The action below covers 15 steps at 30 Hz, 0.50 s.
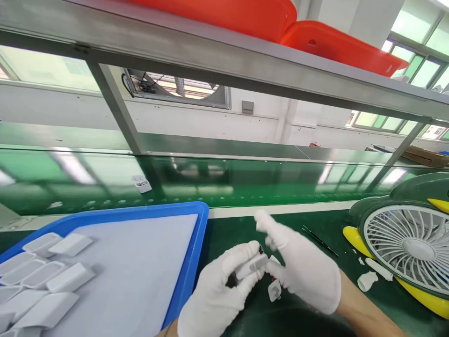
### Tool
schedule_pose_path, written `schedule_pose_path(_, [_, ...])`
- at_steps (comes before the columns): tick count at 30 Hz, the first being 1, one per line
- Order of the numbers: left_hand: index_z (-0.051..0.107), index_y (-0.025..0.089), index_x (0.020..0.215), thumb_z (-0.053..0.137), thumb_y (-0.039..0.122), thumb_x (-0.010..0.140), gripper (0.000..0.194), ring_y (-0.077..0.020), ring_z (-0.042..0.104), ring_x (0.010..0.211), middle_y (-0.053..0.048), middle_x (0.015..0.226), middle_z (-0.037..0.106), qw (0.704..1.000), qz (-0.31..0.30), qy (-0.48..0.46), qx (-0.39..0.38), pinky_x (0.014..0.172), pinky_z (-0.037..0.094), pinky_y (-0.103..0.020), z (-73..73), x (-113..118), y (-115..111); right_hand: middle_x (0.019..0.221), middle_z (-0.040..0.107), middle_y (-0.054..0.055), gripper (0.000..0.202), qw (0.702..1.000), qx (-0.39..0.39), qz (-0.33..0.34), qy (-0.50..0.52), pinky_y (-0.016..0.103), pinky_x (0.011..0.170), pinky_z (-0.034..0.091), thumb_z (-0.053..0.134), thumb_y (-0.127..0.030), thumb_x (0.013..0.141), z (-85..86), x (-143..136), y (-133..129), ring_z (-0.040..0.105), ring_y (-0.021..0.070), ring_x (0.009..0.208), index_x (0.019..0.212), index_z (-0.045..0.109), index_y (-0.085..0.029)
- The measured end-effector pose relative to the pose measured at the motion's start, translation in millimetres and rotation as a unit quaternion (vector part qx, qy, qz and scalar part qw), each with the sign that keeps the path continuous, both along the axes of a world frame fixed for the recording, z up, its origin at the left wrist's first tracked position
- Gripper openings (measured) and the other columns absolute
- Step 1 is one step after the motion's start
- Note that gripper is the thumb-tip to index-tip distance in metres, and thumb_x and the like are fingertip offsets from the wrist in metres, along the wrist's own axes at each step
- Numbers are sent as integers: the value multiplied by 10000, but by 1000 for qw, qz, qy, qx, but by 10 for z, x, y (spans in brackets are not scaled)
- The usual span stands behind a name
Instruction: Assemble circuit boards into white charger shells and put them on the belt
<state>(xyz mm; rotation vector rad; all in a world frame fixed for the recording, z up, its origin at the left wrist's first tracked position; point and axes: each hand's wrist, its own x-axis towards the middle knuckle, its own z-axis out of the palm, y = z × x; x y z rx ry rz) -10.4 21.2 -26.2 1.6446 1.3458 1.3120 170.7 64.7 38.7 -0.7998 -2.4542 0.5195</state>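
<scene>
My left hand (224,285), in a white glove, is closed around a small white plastic casing (253,266) with a grey strip on its face and a dark bit at its upper end. My gloved right hand (298,262) is just right of the casing, its fingers stretched apart and slightly blurred. Its thumb lies at the casing's right end; whether it touches is unclear. Beneath that thumb, on the dark green tabletop, rests a small white piece (274,290) with metal parts and a bit of red wire.
To the left stands a blue tray (201,220) with several white plastic shells (66,281). Black tweezers (320,241) and a white crumpled piece (367,281) lie right, beside a green-and-yellow fan (417,248). A green belt (245,180) runs behind, under a metal shelf (224,51) carrying red bins (336,44).
</scene>
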Motion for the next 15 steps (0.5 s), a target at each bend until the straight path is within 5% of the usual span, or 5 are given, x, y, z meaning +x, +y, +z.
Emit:
schedule_pose_path(3, [574, 226, 841, 709, 306, 760, 177, -119, 530, 600, 19, 754, 619, 985, 36, -145, -88, 578, 461, -234, 77, 22, 32, 1381, 482, 102, 769, 999, 7, -33, 31, 436, 965, 496, 638, -225, 816, 52, 40, 36, 525, 283, 1201, 1479, 256, -297])
schedule_pose_path(6, [498, 215, 848, 703, 335, 757, 255, -80, 431, 516, 57, 652, 551, 953, 31, -270, -135, 491, 377, -196, 157, 31, 49, 1399, 477, 115, 753, 999, 10, -8, 51, 440, 999, 482, 708, -254, 772, -110, -85, 28, 511, 287, 1227, 1430, 342, -267])
schedule_pose_path(11, [459, 219, 732, 764, 263, 693, 311, -75, 394, 542, 89, 614, 400, 943, 29, -310, -113, 498, 340, -180, 215, 48, 33, 1261, 594, 105, 637, 969, 77, -25, 233, 378, 922, 552, 667, -182, 818, -592, -424, -5, 620, 240, 1097, 1384, 393, -281])
schedule_pose_path(15, [423, 221, 699, 743, 249, 693, 321, -96, 460, 619, 75, 672, 431, 947, 1, -306, -97, 559, 399, -197, 232, 61, 10, 1262, 612, 88, 609, 963, 116, -16, 244, 377, 955, 544, 696, -203, 810, -601, -415, 4, 613, 246, 1132, 1357, 442, -288])
